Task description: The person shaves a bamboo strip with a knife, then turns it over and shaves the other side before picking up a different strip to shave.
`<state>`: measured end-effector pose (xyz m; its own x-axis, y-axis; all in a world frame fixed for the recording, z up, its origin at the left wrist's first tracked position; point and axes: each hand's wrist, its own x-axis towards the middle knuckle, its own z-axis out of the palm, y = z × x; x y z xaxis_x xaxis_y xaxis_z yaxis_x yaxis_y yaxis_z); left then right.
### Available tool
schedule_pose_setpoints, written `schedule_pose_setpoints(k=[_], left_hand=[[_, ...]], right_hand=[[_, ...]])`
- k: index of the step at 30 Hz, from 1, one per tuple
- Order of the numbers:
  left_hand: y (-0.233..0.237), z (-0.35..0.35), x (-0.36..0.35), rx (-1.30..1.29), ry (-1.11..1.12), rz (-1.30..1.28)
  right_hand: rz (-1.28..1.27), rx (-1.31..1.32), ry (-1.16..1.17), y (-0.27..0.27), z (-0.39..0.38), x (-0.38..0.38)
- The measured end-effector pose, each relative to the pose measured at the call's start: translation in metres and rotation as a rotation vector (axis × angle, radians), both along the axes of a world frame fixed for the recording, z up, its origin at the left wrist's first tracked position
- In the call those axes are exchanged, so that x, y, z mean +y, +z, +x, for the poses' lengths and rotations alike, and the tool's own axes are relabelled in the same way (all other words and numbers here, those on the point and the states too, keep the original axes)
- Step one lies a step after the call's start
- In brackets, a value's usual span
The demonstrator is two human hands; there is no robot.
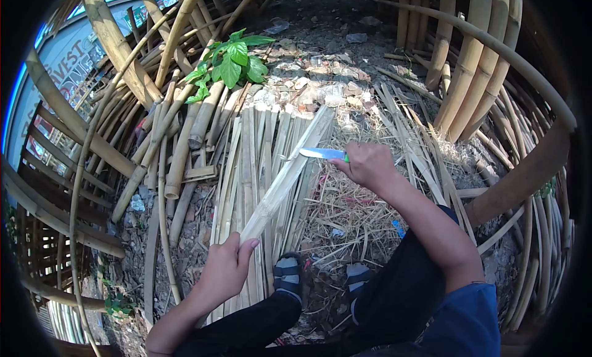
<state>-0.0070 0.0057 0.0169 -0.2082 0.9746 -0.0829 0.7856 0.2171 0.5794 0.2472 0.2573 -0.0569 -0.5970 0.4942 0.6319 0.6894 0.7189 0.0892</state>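
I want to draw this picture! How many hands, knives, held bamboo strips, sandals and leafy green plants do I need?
hands: 2, the left hand and the right hand
knife: 1
bamboo strip being held: 1
sandals: 2
leafy green plant: 1
Total: 7
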Motion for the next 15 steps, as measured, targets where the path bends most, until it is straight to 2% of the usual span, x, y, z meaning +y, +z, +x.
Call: schedule_pose_setpoints(k=[6,9,11,12,14,15], left_hand=[[-0.003,-0.003,-0.002,0.015,-0.022,-0.010],[-0.009,-0.004,-0.001,0.046,0.009,-0.002],[-0.016,-0.009,0.000,0.038,0.014,0.014],[-0.018,-0.010,0.000,0.033,0.016,0.023],[-0.015,-0.007,0.000,0.017,0.022,0.007],[-0.014,-0.006,0.000,0.004,0.025,-0.009]], right_hand=[[0.032,-0.072,-0.014,-0.002,0.002,0.005],[0.035,-0.005,0.027,-0.004,-0.009,-0.009],[-0.183,0.023,0.096,-0.009,-0.022,-0.033],[-0.183,0.023,0.098,-0.010,-0.027,-0.041],[-0.168,0.024,0.256,-0.010,-0.035,-0.054],[-0.224,0.019,0.235,-0.006,-0.037,-0.057]])
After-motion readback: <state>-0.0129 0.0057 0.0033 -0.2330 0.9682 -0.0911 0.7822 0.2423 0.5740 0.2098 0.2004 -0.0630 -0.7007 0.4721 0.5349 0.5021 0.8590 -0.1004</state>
